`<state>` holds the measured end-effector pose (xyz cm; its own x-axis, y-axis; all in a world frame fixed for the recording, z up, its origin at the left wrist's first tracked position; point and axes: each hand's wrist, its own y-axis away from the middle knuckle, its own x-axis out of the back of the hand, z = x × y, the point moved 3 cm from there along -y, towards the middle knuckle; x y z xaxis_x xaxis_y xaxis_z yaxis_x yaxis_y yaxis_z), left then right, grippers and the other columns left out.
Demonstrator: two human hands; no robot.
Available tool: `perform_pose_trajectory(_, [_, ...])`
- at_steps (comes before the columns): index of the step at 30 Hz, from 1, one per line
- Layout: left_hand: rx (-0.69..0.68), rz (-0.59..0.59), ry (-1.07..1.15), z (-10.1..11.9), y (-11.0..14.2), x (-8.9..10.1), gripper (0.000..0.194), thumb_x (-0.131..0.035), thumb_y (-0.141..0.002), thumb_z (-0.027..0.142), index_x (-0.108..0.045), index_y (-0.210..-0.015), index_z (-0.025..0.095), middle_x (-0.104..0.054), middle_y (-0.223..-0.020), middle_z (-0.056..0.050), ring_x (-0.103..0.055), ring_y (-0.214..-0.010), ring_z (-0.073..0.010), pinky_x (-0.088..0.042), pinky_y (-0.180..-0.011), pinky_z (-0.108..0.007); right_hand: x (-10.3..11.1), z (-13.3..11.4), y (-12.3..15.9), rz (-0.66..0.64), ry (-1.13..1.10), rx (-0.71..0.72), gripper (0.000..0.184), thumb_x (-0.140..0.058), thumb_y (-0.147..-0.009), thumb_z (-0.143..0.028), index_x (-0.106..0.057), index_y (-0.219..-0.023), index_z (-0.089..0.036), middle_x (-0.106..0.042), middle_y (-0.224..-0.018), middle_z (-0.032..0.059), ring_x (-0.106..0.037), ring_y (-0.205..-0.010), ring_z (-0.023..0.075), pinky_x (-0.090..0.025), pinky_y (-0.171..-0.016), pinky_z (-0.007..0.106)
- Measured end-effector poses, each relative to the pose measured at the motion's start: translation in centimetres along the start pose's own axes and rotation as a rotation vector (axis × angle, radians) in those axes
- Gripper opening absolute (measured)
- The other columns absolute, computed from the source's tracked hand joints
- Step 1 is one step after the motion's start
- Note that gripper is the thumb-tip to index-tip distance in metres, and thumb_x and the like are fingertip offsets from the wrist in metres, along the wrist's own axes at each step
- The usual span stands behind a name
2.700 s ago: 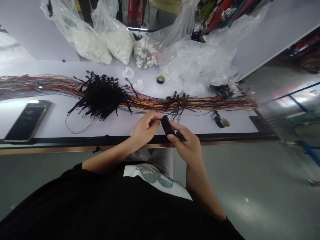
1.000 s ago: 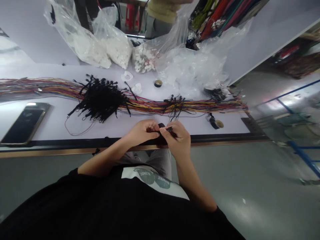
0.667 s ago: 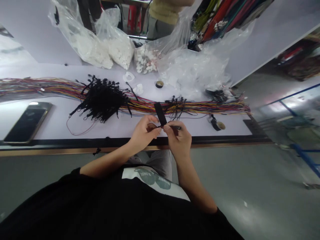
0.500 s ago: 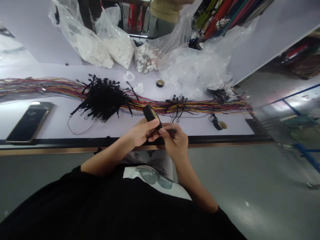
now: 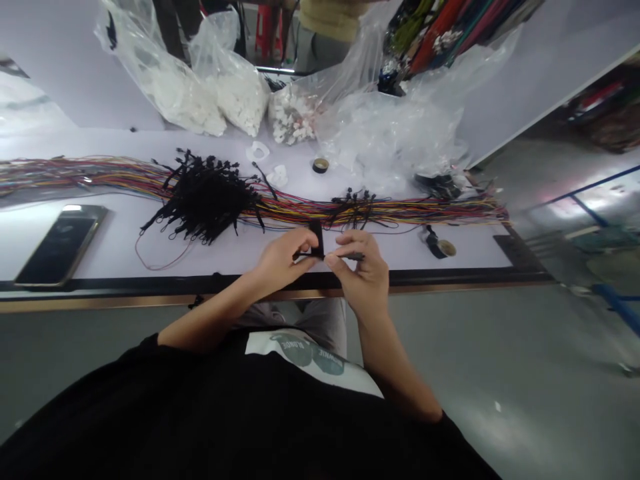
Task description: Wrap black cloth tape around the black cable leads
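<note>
Fingers of my left hand [image 5: 283,258] are closed around a roll of black tape [image 5: 317,235], seen nearly edge-on above the table's front edge. My right hand [image 5: 364,270] is just to the right, its thumb and forefinger pinched together close to the roll's lower edge. A short, thin black piece [image 5: 355,256] sticks out between the right fingers; it looks like a cable end, though most of it is hidden. Beyond the hands, a bundle of coloured wires [image 5: 295,212] runs across the table. Several short black cables [image 5: 354,210] lie over it.
A big heap of black cables [image 5: 207,197] lies left of centre, with a phone [image 5: 63,245] farther left. Other tape rolls [image 5: 321,165] [image 5: 443,249] rest on the table. Plastic bags [image 5: 240,100] of white parts line the back. A person [image 5: 333,23] stands beyond.
The tape roll has turned from slanted to nearly upright and edge-on. My right hand has shifted slightly right, and its fingers have risen off the left hand.
</note>
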<state>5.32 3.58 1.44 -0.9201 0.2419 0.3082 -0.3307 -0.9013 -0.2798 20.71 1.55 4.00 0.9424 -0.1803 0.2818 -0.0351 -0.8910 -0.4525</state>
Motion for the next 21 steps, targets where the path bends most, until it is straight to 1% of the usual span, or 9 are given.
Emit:
perform_pose_trajectory(1, [-0.027, 0.083, -0.041, 0.1, -0.1, -0.1, 0.007, -0.058, -0.077, 0.026, -0.056, -0.078, 0.019, -0.057, -0.077, -0.001, -0.052, -0.074, -0.0138, -0.042, -0.070, -0.026, -0.1, -0.2, 0.1, 0.012, -0.006, 0.012, 0.007, -0.066, -0.071, -0.022, -0.060, -0.067, -0.022, -0.059, -0.080, -0.0007, -0.056, -0.079, 0.0141, -0.046, -0.070, 0.029])
perform_pose_trajectory(2, [-0.063, 0.129, -0.066, 0.2, -0.3, -0.3, 0.008, -0.054, -0.078, 0.022, -0.055, -0.071, 0.019, -0.056, -0.071, 0.000, -0.052, -0.071, -0.0132, -0.041, -0.068, -0.026, -0.3, -0.2, 0.3, 0.010, -0.020, -0.007, 0.006, -0.064, -0.074, -0.024, -0.060, -0.069, -0.023, -0.058, -0.077, -0.0011, -0.056, -0.075, 0.0136, -0.046, -0.068, 0.029])
perform_pose_trajectory(6, [-0.108, 0.161, -0.056, 1.1, -0.2, -1.2, 0.013, -0.052, -0.077, 0.018, -0.053, -0.064, 0.019, -0.055, -0.065, 0.000, -0.052, -0.067, -0.0131, -0.040, -0.065, -0.026, -1.2, 0.2, 0.7, -0.053, -0.044, -0.119, 0.007, -0.061, -0.077, -0.029, -0.060, -0.076, -0.022, -0.057, -0.073, -0.0012, -0.057, -0.068, 0.0136, -0.048, -0.062, 0.029])
perform_pose_trajectory(9, [-0.016, 0.206, 0.138, 1.4, 0.2, -1.6, 0.007, -0.059, -0.073, 0.020, -0.056, -0.080, 0.020, -0.059, -0.078, -0.001, -0.054, -0.068, -0.0112, -0.043, -0.066, -0.025, -0.9, 0.4, 0.6, 0.063, -0.006, -0.060, 0.007, -0.061, -0.078, -0.027, -0.058, -0.073, -0.022, -0.060, -0.075, -0.0006, -0.060, -0.070, 0.0138, -0.050, -0.063, 0.028])
perform_pose_trajectory(11, [0.105, 0.267, 0.364, 1.1, 0.4, -1.6, 0.034, -0.068, -0.067, 0.024, -0.052, -0.097, 0.021, -0.059, -0.092, -0.001, -0.054, -0.064, -0.0086, -0.045, -0.060, -0.023, -0.6, 0.3, 0.6, 0.141, 0.009, -0.004, 0.007, -0.062, -0.077, -0.025, -0.059, -0.072, -0.023, -0.062, -0.077, -0.0006, -0.061, -0.072, 0.0137, -0.050, -0.066, 0.028])
perform_pose_trajectory(13, [0.231, 0.203, 0.583, 0.5, 0.2, -1.9, 0.049, -0.072, -0.062, 0.036, -0.048, -0.101, 0.020, -0.058, -0.088, -0.001, -0.052, -0.055, -0.0069, -0.041, -0.048, -0.021, -0.6, 0.2, 0.7, 0.121, -0.013, 0.030, 0.007, -0.064, -0.076, -0.023, -0.059, -0.071, -0.023, -0.063, -0.077, -0.0008, -0.063, -0.073, 0.0136, -0.051, -0.067, 0.028])
perform_pose_trajectory(17, [0.335, -0.207, 0.835, -0.4, -0.3, -2.3, 0.056, -0.059, -0.064, 0.067, -0.053, -0.085, 0.015, -0.054, -0.064, -0.001, -0.047, -0.045, -0.0086, -0.025, -0.035, -0.020, -1.4, 0.3, 1.0, 0.020, -0.128, -0.025, 0.013, -0.066, -0.073, -0.026, -0.056, -0.065, -0.022, -0.065, -0.074, -0.0003, -0.064, -0.072, 0.0150, -0.051, -0.065, 0.030])
perform_pose_trajectory(19, [0.289, -0.227, 0.816, -0.4, -0.3, -1.8, 0.058, -0.060, -0.061, 0.069, -0.055, -0.082, 0.015, -0.052, -0.062, 0.000, -0.044, -0.045, -0.0077, -0.025, -0.036, -0.021, -1.4, 0.9, 1.0, 0.073, -0.194, -0.134, 0.018, -0.068, -0.071, -0.030, -0.054, -0.064, -0.022, -0.064, -0.070, -0.0011, -0.064, -0.067, 0.0147, -0.050, -0.060, 0.029])
perform_pose_trajectory(21, [0.175, -0.174, 0.666, 0.2, 0.0, -0.7, 0.055, -0.068, -0.058, 0.063, -0.056, -0.084, 0.016, -0.053, -0.067, 0.000, -0.048, -0.053, -0.0092, -0.037, -0.045, -0.023, -1.2, 1.7, 0.8, 0.119, -0.285, -0.262, 0.022, -0.068, -0.069, -0.034, -0.051, -0.064, -0.022, -0.061, -0.060, -0.0038, -0.059, -0.054, 0.0123, -0.045, -0.051, 0.026])
